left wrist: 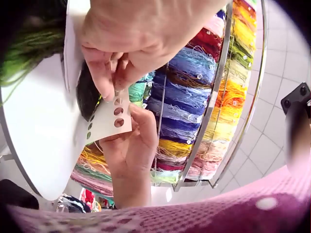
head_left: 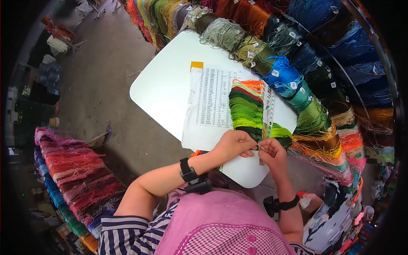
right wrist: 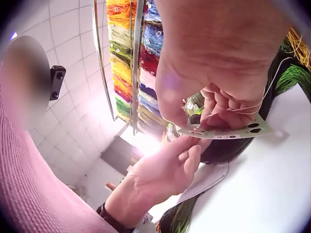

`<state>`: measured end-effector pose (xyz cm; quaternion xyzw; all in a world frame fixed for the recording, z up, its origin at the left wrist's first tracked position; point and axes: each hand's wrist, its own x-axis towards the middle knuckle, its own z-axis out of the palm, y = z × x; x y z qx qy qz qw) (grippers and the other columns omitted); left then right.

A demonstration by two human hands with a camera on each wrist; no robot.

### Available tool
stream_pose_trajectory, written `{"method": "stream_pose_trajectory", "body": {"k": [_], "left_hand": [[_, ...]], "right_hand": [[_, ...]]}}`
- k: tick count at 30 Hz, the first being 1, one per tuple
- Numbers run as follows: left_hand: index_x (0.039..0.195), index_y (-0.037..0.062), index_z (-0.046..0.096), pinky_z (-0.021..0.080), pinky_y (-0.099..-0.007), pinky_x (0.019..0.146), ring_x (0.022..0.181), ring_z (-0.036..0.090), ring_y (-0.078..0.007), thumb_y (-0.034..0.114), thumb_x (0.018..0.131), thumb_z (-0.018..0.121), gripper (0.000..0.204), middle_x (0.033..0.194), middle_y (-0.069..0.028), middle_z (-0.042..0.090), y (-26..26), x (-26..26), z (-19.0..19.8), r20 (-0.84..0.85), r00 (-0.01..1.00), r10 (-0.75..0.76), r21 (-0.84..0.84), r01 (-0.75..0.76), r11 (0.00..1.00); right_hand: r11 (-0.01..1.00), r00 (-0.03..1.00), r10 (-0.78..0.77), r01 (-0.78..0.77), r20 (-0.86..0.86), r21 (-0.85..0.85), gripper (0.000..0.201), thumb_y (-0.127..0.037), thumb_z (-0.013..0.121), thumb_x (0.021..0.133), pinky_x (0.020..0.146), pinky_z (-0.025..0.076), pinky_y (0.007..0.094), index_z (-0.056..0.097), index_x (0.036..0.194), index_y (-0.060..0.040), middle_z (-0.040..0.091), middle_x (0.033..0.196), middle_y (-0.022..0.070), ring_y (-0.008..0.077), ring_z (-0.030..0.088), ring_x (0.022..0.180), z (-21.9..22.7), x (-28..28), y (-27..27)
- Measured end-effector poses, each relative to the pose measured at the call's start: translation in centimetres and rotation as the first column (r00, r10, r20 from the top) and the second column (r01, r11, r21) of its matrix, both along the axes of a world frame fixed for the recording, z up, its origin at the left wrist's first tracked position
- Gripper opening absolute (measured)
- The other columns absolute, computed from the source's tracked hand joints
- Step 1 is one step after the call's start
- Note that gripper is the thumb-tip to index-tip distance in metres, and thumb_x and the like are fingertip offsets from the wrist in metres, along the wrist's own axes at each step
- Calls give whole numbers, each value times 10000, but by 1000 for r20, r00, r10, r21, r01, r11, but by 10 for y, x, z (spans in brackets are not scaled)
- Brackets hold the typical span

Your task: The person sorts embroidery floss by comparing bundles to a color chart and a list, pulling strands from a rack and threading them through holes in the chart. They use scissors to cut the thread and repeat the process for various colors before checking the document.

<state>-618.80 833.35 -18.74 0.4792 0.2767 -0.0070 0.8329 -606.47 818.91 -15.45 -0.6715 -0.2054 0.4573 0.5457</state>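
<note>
A long white card (head_left: 268,108) with round holes lies on the white worktop (head_left: 165,89). It points from the far right edge to the near corner. Bunches of green thread (head_left: 247,106) hang from its left side, over a paper sheet (head_left: 212,117).

Both hands are at the near end of the card, close to that corner. So the holes by the fingers matter most here, and the rest of the card runs away from the person. The left hand (head_left: 233,144) is on the left and the right hand (head_left: 274,155) is on the right. Neither is clearly nearer, as both touch the card.

The left fingers pinch the card right by a hole. I cannot tell if they have thread too. The right fingers grip the card's other edge, thumb on one face. A thin pale thread (right wrist: 267,90) runs over the right fingers and trails away behind them.
</note>
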Motion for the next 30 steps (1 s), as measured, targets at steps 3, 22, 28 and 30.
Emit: {"method": "stream_pose_trajectory", "body": {"k": [3, 22, 28, 30], "left_hand": [[940, -25, 692, 537, -214, 654, 729, 661, -111, 136, 890, 671, 170, 808, -68, 686, 4, -9, 2, 24, 998, 59, -5, -58, 998], [1274, 9, 571, 441, -222, 597, 674, 591, -106, 69, 945, 492, 344, 750, -70, 636, 25, -11, 13, 402, 915, -31, -555, 270, 787], [1422, 131, 442, 392, -198, 449, 499, 540, -50, 92, 887, 648, 575, 654, 7, 591, 6, 6, 29, 70, 900, -430, 76, 425, 902], [1212, 83, 598, 406, -191, 507, 561, 548, -48, 122, 865, 696, 363, 678, 19, 583, 3, 11, 27, 50, 898, -438, 197, 421, 885]], "right_hand": [[1000, 1000, 12, -11, 6, -20, 226, 25, 647, 815, 613, 423, 165, 572, 1026, -7, 564, 797, -32, 18, 516, 682, -2, 1, -1], [1000, 972, 19, -17, 236, -12, 391, -78, 772, 785, 564, 379, 200, 512, 1075, -40, 470, 714, -62, 30, 440, 632, -18, 2, 2], [982, 810, 65, 52, 582, -182, 486, -280, 776, 788, 539, 418, 294, 474, 1093, -51, 458, 633, 10, 121, 478, 566, 9, -2, 8], [984, 816, 56, 51, 576, -169, 474, -302, 756, 807, 551, 438, 305, 473, 1092, -50, 498, 640, 27, 138, 516, 572, 2, 0, 6]]}}
